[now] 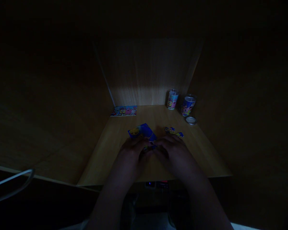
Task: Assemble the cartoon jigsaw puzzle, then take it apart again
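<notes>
In dim light, my left hand (133, 149) and my right hand (172, 149) meet near the middle of the wooden surface, fingers bent and pinched together. Between the fingertips of both hands is a small blue jigsaw piece (154, 147), mostly covered by them. Just beyond the left fingers lies a joined blue and yellow section of jigsaw puzzle (145, 130), its near edge hidden by the hands. Several loose jigsaw pieces (174, 132) lie beyond my right hand, blue and yellow.
A colourful cartoon picture card (125, 111) lies at the back left. Two printed cans stand at the back right, a light blue can (172, 100) and a dark blue can (188, 106). A round metal lid (191, 120) lies before them. Wooden panels enclose the surface.
</notes>
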The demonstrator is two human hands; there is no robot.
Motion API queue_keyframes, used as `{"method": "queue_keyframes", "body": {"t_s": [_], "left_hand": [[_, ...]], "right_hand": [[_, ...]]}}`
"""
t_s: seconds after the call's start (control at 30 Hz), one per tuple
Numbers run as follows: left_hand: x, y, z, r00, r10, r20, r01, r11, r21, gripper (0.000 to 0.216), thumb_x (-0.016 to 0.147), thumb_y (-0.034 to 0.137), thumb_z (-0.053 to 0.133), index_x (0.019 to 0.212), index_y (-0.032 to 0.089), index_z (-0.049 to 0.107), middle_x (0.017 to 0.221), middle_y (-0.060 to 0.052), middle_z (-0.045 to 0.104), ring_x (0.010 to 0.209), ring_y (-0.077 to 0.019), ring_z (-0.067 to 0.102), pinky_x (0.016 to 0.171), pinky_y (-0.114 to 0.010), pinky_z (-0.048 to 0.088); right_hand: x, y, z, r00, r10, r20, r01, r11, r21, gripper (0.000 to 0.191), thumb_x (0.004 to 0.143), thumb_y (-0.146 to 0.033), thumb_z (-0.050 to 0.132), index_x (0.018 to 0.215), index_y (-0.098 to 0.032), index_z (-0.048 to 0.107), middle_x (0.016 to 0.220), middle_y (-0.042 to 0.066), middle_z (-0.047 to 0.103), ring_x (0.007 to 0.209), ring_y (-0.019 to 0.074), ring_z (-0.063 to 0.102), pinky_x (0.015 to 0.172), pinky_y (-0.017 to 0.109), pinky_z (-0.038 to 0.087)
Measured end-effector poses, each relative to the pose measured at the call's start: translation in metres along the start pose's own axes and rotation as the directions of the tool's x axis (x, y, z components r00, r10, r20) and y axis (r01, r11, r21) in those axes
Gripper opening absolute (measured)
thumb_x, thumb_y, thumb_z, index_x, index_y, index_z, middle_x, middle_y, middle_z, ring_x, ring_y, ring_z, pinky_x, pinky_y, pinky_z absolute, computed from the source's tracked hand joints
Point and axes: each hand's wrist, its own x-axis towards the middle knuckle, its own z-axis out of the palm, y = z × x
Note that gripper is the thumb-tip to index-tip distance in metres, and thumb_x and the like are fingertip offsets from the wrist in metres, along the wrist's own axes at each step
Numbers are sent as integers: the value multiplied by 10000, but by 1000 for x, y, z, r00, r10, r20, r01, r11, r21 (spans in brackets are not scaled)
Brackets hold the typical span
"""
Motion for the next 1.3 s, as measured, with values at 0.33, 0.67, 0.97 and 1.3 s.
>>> {"method": "queue_keyframes", "body": {"t_s": [0.33, 0.67, 0.97, 1.3], "left_hand": [[-3, -8, 4, 998, 7, 56, 3, 985, -171, 282, 956, 129, 869, 1165, 312, 819, 1335, -8, 827, 1249, -259, 782, 1130, -449, 614], [1, -1, 3, 997, 60, 45, -56, 994, -97, 206, 1030, 125, 770, 1178, 263, 805, 1300, -41, 834, 1207, -267, 788, 1082, -457, 632], [-2, -3, 1, 999, 4, 51, 4, 986, -164, 313, 990, 169, 831, 1274, 292, 783, 1389, -50, 801, 1276, -278, 769, 1126, -471, 627], [-3, -8, 7, 999, 23, 41, -15, 981, -193, 327, 971, 96, 833, 1238, 280, 796, 1372, -43, 807, 1267, -255, 776, 1131, -441, 629]], "right_hand": [[0, 2, 1, 1000, 13, 5, -14, 999, 45, 68, 1081, -301, 731, 1094, -252, 776, 1085, 59, 778, 1071, 271, 716, 1006, 450, 554], [0, 0, -3, 1000, -2, 20, 1, 997, 83, 93, 1093, -302, 716, 1120, -255, 791, 1087, 46, 785, 1068, 257, 714, 1006, 443, 538], [0, 4, -2, 1000, 4, 16, -6, 995, 96, 107, 1044, -208, 765, 1113, -277, 809, 1119, 34, 819, 1083, 262, 735, 1027, 459, 539], [1, 2, -2, 1000, 11, 13, -12, 996, 92, 136, 1076, -177, 700, 1107, -249, 811, 1098, 57, 814, 1078, 257, 737, 1012, 444, 554]]}}
